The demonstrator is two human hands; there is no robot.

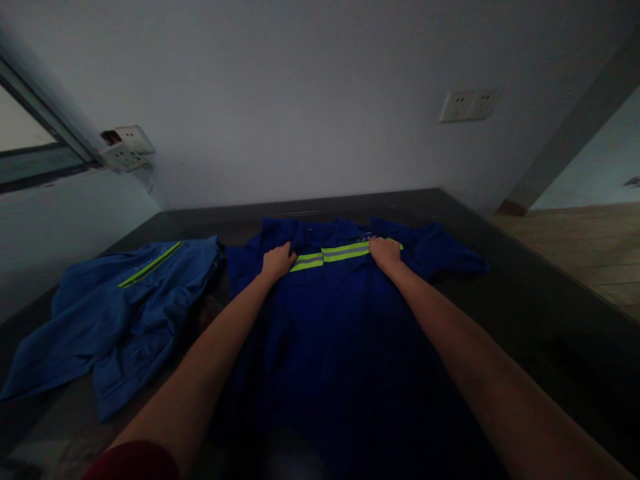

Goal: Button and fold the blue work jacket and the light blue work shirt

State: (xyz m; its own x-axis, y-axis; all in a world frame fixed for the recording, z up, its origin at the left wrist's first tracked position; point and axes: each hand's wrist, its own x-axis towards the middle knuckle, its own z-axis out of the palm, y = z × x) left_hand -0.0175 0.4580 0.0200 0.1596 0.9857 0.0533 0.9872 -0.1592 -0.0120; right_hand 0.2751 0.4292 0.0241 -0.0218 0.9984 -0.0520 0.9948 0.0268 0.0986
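A dark blue work shirt [340, 307] with a yellow-green and grey reflective stripe across the chest lies spread on the dark table, its collar toward the wall. At the stripe's left end, my left hand [279, 261] is closed, gripping the cloth. My right hand [386, 252] is likewise closed on the fabric near the stripe's right end. The shirt's lower part runs down toward me and fades into shadow. To the left, apart from both hands, lies a lighter blue garment [135, 313] with a yellow-green stripe, loosely rumpled.
The dark table [505, 293] meets a pale wall [300, 100] at its far edge. A double wall socket [470, 105] is at right, and more sockets [127, 148] sit in the left corner by a window frame. Wooden flooring [585, 243] shows beyond the table's right edge.
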